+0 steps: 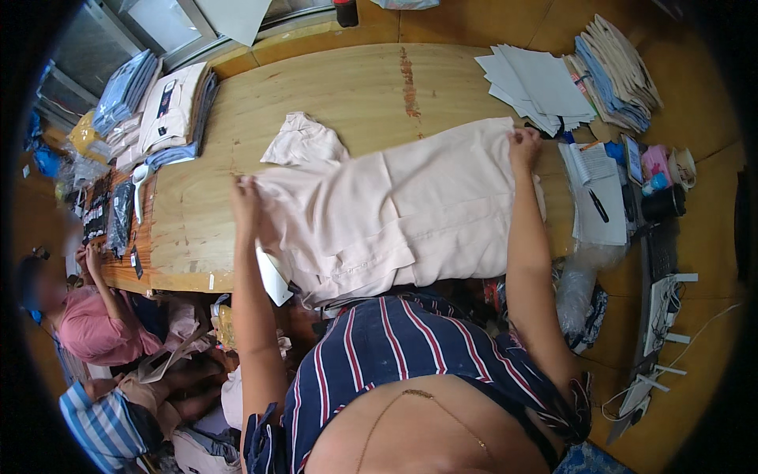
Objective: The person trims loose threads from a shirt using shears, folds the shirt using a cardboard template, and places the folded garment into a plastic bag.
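A pale pink shirt (442, 193) lies spread across the wooden table (332, 79), its near edge hanging over the front. My left hand (246, 197) pinches the cloth at its left end. At the far right corner my right hand (523, 146) grips the shirt between closed fingers. The cloth is stretched between both hands, with folds and creases on the left half and a buttoned strip near the front edge. Beyond its left part, a bunched piece of the same pale cloth (304, 141) rests on the table; I cannot tell where it joins.
Folded garments (178, 110) are stacked at the far left, near a white handheld tool (140, 186). White sheets (537, 83) and more folded clothes (616, 71) stand far right. A notepad with a black pen (598, 207) lies right. Two people (103, 324) sit lower left.
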Motion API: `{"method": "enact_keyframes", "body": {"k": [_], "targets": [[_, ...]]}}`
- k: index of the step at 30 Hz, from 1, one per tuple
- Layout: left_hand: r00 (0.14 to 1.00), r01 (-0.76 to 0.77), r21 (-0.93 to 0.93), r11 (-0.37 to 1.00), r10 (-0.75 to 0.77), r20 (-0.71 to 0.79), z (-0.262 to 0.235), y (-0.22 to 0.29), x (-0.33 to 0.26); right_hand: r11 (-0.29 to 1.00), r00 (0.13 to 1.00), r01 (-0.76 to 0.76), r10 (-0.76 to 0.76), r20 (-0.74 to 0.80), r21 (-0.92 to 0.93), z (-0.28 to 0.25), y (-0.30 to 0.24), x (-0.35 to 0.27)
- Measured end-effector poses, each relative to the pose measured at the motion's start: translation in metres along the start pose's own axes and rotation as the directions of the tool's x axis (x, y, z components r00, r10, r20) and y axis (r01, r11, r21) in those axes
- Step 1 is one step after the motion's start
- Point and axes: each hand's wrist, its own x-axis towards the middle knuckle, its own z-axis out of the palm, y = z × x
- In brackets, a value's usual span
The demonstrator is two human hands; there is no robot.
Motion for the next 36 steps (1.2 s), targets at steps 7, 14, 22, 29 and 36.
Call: {"method": "enact_keyframes", "body": {"k": [7, 14, 22, 29, 36], "targets": [[0.988, -0.091, 0.424, 0.901, 0.028, 0.152, -0.039, -0.058, 0.000, 0.811, 0.944, -0.206, 0.017, 0.331, 0.547, 0.002, 0.012, -0.027], [0.985, -0.071, 0.434, 0.898, -0.006, 0.174, -0.011, -0.033, -0.012, 0.870, 0.645, -0.480, 0.439, 0.626, -0.116, 0.026, 0.008, 0.020], [0.974, -0.167, 0.451, 0.877, 0.077, 0.211, -0.032, -0.019, -0.017, 0.947, 0.698, -0.226, -0.008, 0.716, 0.230, -0.008, -0.058, 0.002], [0.957, -0.162, -0.225, 0.961, 0.208, 0.203, -0.197, 0.123, 0.010, 0.340, 0.894, -0.391, -0.081, 0.441, 0.855, -0.172, 0.050, 0.093], [0.916, -0.399, -0.547, 0.736, 0.345, -0.204, -0.256, 0.231, 0.117, 0.308, 0.926, -0.112, -0.313, 0.212, 0.945, -0.198, -0.021, 0.227]]}}
